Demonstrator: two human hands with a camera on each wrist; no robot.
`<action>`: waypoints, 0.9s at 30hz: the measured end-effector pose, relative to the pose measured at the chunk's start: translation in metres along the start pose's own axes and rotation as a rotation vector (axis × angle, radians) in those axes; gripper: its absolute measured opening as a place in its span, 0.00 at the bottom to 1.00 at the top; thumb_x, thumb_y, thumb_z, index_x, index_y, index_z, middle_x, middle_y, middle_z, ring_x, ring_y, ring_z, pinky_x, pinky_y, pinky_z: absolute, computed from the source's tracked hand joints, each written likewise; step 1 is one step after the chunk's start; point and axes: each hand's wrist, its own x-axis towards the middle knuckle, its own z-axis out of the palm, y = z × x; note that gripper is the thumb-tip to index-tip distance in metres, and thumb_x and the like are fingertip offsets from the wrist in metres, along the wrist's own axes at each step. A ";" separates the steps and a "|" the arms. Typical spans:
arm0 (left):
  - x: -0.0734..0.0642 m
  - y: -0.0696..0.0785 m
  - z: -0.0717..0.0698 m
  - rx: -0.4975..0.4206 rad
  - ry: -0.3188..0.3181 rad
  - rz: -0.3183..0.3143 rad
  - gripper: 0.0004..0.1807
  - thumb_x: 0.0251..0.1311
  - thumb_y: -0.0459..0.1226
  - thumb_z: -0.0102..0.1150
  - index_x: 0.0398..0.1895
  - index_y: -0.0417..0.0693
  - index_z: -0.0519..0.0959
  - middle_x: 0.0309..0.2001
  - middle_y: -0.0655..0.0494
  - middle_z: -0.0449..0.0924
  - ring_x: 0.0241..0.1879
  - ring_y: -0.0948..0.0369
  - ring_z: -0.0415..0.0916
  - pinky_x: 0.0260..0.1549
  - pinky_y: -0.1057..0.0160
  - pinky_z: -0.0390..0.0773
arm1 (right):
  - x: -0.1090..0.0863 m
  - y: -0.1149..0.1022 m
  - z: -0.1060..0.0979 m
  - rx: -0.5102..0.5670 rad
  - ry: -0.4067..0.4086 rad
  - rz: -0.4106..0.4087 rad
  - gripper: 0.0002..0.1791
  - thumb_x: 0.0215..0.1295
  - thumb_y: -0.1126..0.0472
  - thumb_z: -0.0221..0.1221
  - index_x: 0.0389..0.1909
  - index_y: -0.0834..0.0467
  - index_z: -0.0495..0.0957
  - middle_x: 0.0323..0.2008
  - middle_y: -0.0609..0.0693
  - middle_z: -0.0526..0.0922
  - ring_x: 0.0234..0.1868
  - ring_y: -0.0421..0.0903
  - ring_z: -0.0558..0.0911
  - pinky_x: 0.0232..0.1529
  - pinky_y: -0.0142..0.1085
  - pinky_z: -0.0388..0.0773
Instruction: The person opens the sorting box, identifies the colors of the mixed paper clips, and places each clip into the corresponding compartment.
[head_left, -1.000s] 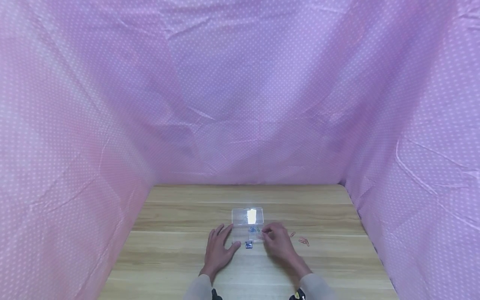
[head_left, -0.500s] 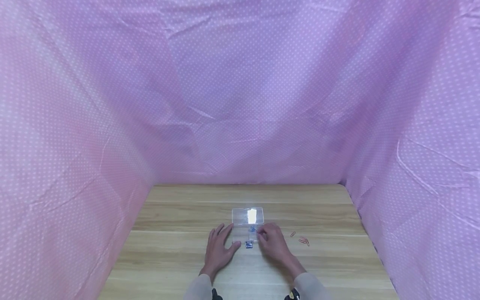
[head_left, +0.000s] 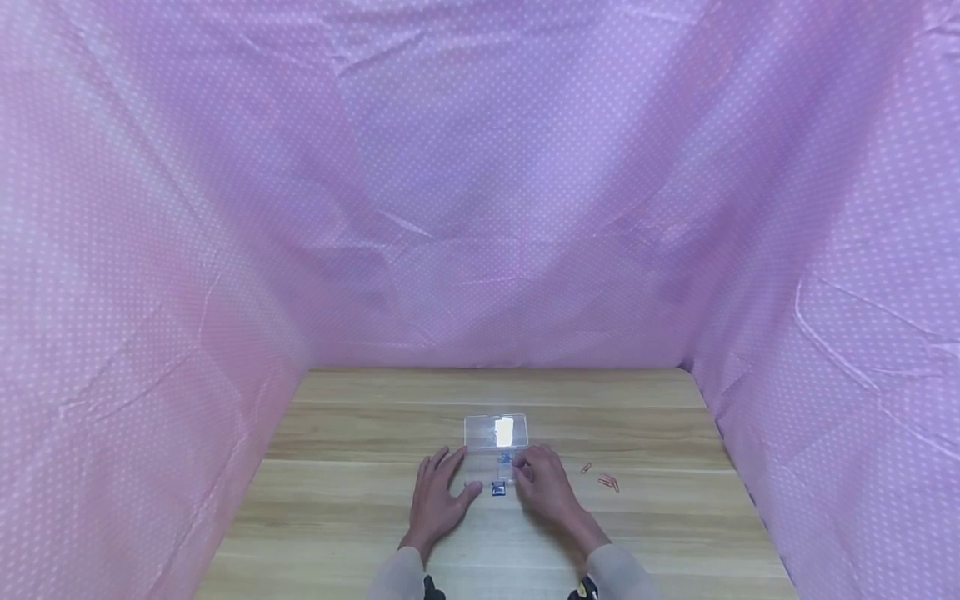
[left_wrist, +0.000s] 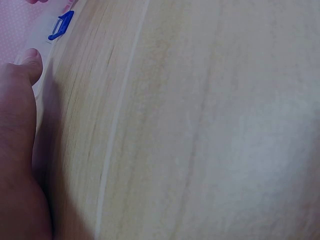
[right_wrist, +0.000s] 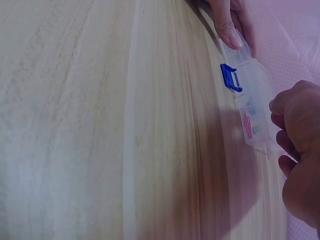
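A clear plastic box (right_wrist: 260, 107) lies with its lid (head_left: 483, 432) laid back and a blue latch (right_wrist: 231, 77) at its front edge. Blue paper clips (head_left: 506, 458) show inside, and a red paper clip (right_wrist: 247, 124) shows through the front wall in the right wrist view. My left hand (head_left: 438, 497) rests at the box's left end, fingers spread, thumb on its near edge. My right hand (head_left: 546, 483) is over the right end with fingers curled and thumb close to the index finger. Whether anything is pinched there is hidden.
To the right of the box, a lone red paper clip (head_left: 586, 468) and a small group of red paper clips (head_left: 609, 482) lie on the wooden table (head_left: 360, 433). Pink dotted cloth (head_left: 480, 208) encloses the table at the back and sides.
My right hand has moved a little left over the box's right end, covering the green clip seen there earlier, and now stays nearly still. My left hand has not moved.
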 end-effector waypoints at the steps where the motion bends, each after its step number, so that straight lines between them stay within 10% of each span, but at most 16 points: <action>1: 0.000 0.000 0.000 0.001 -0.001 0.000 0.41 0.67 0.61 0.75 0.81 0.61 0.77 0.80 0.48 0.80 0.86 0.41 0.67 0.91 0.31 0.53 | 0.000 0.000 0.000 -0.008 0.008 -0.013 0.04 0.72 0.66 0.72 0.42 0.54 0.88 0.43 0.44 0.91 0.52 0.45 0.85 0.68 0.54 0.85; 27: 0.001 0.004 -0.002 -0.003 -0.003 -0.024 0.41 0.67 0.61 0.76 0.81 0.62 0.78 0.80 0.48 0.79 0.85 0.40 0.67 0.91 0.31 0.53 | -0.009 0.005 -0.012 -0.054 0.034 -0.066 0.21 0.73 0.58 0.72 0.64 0.59 0.85 0.65 0.58 0.89 0.71 0.60 0.83 0.80 0.66 0.76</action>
